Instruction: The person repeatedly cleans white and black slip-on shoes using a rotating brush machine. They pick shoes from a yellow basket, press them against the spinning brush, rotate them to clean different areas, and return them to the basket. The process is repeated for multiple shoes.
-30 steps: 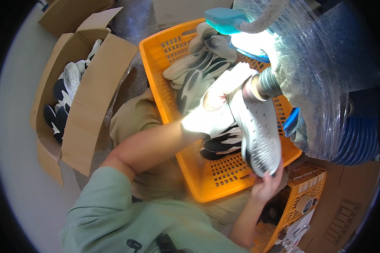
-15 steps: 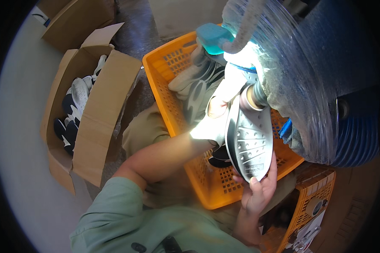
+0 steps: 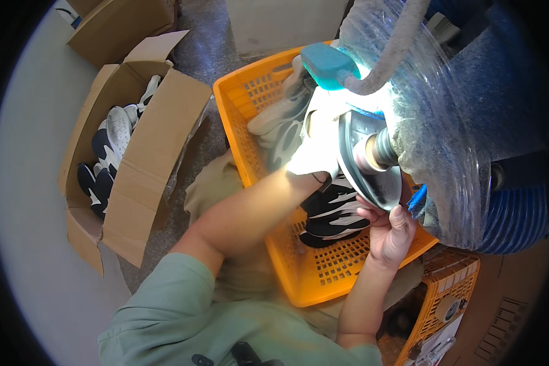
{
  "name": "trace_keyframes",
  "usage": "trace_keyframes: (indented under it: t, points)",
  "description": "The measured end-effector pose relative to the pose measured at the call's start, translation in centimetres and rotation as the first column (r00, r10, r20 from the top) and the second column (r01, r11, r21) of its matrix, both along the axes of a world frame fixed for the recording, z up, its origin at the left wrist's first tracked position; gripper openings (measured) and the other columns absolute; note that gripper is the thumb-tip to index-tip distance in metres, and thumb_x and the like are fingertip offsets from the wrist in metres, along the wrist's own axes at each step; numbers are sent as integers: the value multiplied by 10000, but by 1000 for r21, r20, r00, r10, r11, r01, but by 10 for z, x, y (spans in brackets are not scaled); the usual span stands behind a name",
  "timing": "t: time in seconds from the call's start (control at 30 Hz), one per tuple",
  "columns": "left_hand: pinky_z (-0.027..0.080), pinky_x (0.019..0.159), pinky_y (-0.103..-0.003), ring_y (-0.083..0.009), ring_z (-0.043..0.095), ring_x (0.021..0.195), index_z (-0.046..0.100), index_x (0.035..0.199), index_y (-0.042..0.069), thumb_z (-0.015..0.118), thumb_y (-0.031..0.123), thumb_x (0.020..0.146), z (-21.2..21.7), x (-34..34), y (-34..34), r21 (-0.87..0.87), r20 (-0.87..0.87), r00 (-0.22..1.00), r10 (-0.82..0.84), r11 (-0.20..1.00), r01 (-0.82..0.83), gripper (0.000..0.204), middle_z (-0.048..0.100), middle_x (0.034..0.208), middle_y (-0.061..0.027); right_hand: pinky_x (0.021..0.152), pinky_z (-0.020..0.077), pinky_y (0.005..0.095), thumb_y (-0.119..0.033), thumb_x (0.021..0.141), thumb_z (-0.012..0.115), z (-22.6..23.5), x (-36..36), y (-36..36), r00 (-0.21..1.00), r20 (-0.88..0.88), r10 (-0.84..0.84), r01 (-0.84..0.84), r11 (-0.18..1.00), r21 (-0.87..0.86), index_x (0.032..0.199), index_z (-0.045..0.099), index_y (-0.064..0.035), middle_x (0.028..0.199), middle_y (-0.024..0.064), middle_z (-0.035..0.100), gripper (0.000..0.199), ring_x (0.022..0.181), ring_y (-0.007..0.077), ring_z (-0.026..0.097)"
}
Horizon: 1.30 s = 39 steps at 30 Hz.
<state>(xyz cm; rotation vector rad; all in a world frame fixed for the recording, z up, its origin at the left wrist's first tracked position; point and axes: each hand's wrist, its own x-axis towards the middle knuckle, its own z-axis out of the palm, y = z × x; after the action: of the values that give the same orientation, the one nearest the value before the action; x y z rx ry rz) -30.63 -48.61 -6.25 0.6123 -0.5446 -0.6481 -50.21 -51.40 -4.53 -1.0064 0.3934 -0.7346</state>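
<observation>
In front of a bright lamp point(image 3: 328, 66) with a teal housing, I hold a black and light-grey shoe point(image 3: 385, 190) at a slant. My left hand point(image 3: 316, 151), in a white glove and washed out by the glare, grips its far left side. My bare right hand point(image 3: 394, 239) pinches the near end between thumb and fingers. A small round spindle wheel point(image 3: 367, 155) on a ridged shaft reaches to the shoe's surface; whether it spins cannot be seen. Below the shoe, several black-and-white shoes point(image 3: 332, 213) lie in an orange basket point(image 3: 308, 293).
Dusty clear plastic sheeting point(image 3: 436, 140) hangs around the machine, above a blue ribbed hose point(image 3: 512, 210). A cardboard box point(image 3: 155, 158) of shoes stands open at the left. Another orange basket point(image 3: 448, 287) with a tape roll sits at the lower right.
The shoe has tilted and its near end has moved up and away from me, with both hands following. The spindle wheel now sits lower along it. More shoes show in the basket.
</observation>
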Motion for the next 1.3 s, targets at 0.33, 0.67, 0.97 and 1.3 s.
trace_keyframes:
  t: [0.33, 0.67, 0.97, 1.3]
  points:
    - [576, 717, -320, -203, 671, 853, 544, 1145, -1, 583, 204, 920, 0, 31, 13, -11, -176, 981, 83, 996, -86, 307, 630, 995, -125, 664, 658, 357, 43, 768, 730, -23, 38, -22, 995, 83, 48, -52, 998, 43, 1154, 549, 146, 1004, 263, 670, 439, 843, 380, 713]
    - [560, 762, -367, -233, 660, 875, 570, 1160, 15, 600, 267, 905, 13, 30, 27, 271, -612, 759, 223, 960, -64, 359, 645, 1002, -111, 674, 658, 348, -3, 800, 731, -21, 52, 2, 999, 36, -21, 22, 1000, -9, 1198, 527, 140, 1044, 237, 667, 469, 861, 347, 714]
    - [525, 927, -486, -344, 644, 1032, 530, 1294, 21, 569, 688, 845, -28, 6, 48, -169, -737, 590, -329, 935, 311, 805, 642, 1149, -204, 944, 478, 299, -36, 823, 629, -7, -30, 76, 937, -346, -39, 13, 997, -77, 1455, 276, 123, 1220, 211, 597, 741, 1106, 212, 606]
    - [538, 886, -412, -256, 620, 1042, 530, 1241, 40, 569, 580, 903, 1, -40, 44, -218, -270, 855, -444, 893, 394, 639, 608, 1129, -136, 1047, 437, 380, -98, 751, 573, 26, -128, 68, 934, -341, -106, 112, 994, -3, 1430, 198, 210, 1346, 333, 495, 834, 1224, 327, 566]
